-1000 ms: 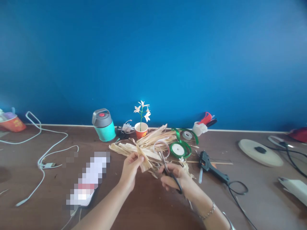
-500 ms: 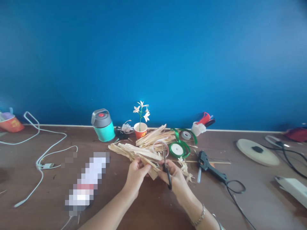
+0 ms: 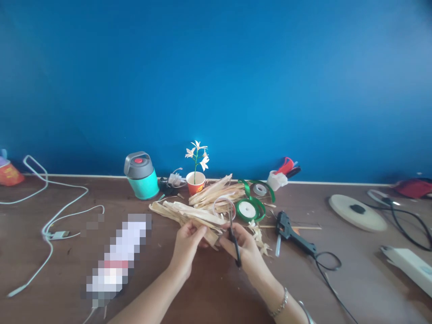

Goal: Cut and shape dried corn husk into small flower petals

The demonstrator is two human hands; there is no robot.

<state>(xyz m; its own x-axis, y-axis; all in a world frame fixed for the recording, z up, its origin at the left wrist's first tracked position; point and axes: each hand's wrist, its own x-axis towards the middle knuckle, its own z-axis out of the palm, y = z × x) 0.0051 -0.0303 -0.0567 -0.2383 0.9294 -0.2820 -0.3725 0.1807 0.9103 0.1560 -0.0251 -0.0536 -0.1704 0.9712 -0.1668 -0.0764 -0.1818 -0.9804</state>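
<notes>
My left hand (image 3: 187, 244) pinches a pale dried husk strip (image 3: 209, 236) just above the brown table (image 3: 209, 288). My right hand (image 3: 245, 250) is closed around black-handled scissors (image 3: 233, 236), whose blades point up and away, right beside the strip. The two hands nearly touch. Behind them lies a pile of dried husk strips (image 3: 199, 209).
Green ribbon spools (image 3: 249, 209) and a black glue gun (image 3: 293, 236) with its cord lie to the right. A teal flask (image 3: 141, 175) and a red cup with a white paper flower (image 3: 196, 173) stand by the blue wall. White cables (image 3: 57, 216) lie at left, a round disc (image 3: 357, 212) at right.
The scissors have swung from a slant to nearly upright and closer to the strip. My hands have come together and lower, and the strip now lies flatter.
</notes>
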